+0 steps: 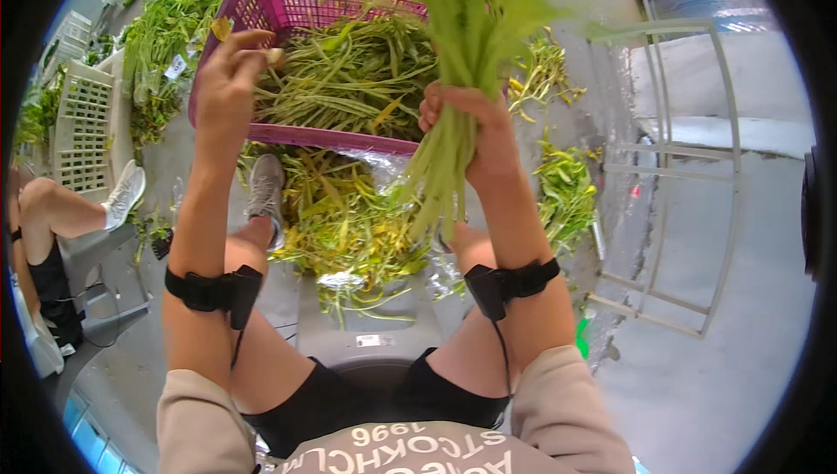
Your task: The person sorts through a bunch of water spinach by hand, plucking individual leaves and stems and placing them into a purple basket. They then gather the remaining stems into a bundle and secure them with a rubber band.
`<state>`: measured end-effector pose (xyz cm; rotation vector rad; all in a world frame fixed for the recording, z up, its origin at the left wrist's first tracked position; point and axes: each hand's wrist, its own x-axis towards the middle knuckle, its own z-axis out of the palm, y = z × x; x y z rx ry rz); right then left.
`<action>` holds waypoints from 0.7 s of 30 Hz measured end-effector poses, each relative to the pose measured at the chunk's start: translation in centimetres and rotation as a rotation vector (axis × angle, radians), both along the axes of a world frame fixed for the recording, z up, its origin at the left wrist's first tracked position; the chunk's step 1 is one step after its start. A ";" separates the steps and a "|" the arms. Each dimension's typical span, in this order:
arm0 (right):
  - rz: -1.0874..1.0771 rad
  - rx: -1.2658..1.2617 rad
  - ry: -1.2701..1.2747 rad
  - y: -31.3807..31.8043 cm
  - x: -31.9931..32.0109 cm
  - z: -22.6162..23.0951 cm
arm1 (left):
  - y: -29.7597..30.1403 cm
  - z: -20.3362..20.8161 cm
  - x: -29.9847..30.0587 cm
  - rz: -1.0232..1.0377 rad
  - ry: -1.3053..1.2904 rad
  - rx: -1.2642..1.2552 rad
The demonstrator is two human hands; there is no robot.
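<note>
My right hand point(471, 125) is closed around the stems of a bunch of leafy greens point(458, 47), held upright over the near right part of a purple plastic basket point(314, 136). The bunch's leafy top is blurred, and its cut stems hang below my fist. Over the basket's left rim is my left hand point(231, 77), fingers curled and thumb close to the index finger. A small yellow leaf point(221, 29) shows against its knuckles and appears held, though the grip is partly hidden. Long green stems point(349, 73) fill the basket.
Yellowed leaves and stems point(349, 221) lie heaped between my feet. More greens point(170, 29) are piled left of the basket, near a white crate point(83, 129). Another person's leg point(70, 204) is at far left. A metal frame point(732, 143) stands on the right.
</note>
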<state>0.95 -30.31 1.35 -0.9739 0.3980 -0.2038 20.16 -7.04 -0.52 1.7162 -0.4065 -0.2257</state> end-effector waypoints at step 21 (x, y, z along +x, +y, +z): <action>0.442 0.835 -0.615 4.2 -1.0 1.7 | -7.2 3.1 -8.8 -0.032 -0.539 -0.263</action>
